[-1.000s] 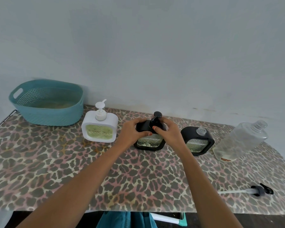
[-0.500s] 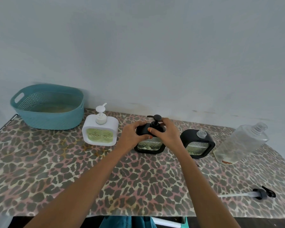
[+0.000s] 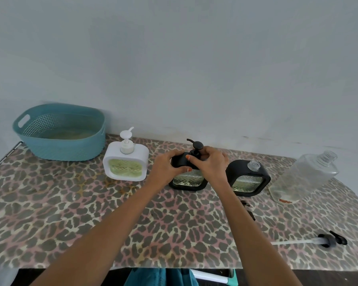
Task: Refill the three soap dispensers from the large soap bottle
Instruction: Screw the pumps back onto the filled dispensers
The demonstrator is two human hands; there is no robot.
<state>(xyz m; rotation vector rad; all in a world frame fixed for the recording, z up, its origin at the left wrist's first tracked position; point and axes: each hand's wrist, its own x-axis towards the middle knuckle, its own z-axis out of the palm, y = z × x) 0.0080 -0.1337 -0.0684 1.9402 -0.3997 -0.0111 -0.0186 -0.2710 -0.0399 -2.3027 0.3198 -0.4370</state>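
Now left hand [image 3: 163, 168] and right hand [image 3: 212, 165] are gripping the middle dispenser [image 3: 189, 180] of three; one bottle [image 3: 306, 174] at three o'clock.

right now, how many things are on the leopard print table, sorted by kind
soap dispensers: 3 (white square soap dispenser, middle black soap dispenser with pump, right black soap dispenser with open neck)
large clear plastic bottle: 1
loose black pump with white tube: 1
teal perforated plastic basket: 1
total: 6
small dark bits: unclear, not counted
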